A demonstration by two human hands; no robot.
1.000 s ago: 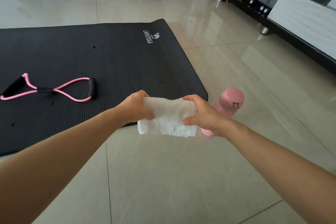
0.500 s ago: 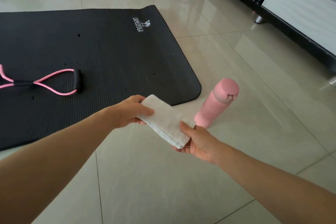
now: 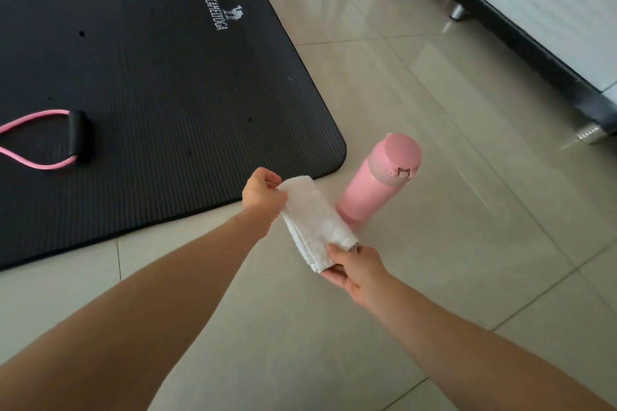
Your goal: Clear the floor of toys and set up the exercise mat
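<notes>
left hand [image 3: 262, 197] pinches folded white towel [image 3: 317, 223] far end | right hand [image 3: 357, 269] grips near end | pink bottle [image 3: 377, 180] upright just beside towel | black yoga mat [image 3: 167, 93] near

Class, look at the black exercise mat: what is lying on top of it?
On the black exercise mat lies a pink resistance band with a black foam handle. Its left part is cut off by the frame edge. The bottle stands beside the mat, on the floor.

I see a pink flip-lid bottle [image 3: 379, 178] standing upright on the tiled floor [image 3: 450, 210]. Well beyond the bottle, to its right, runs a low black cabinet [image 3: 534, 53] on silver feet [image 3: 593, 137], with a white panel [image 3: 551, 0] on top.
</notes>
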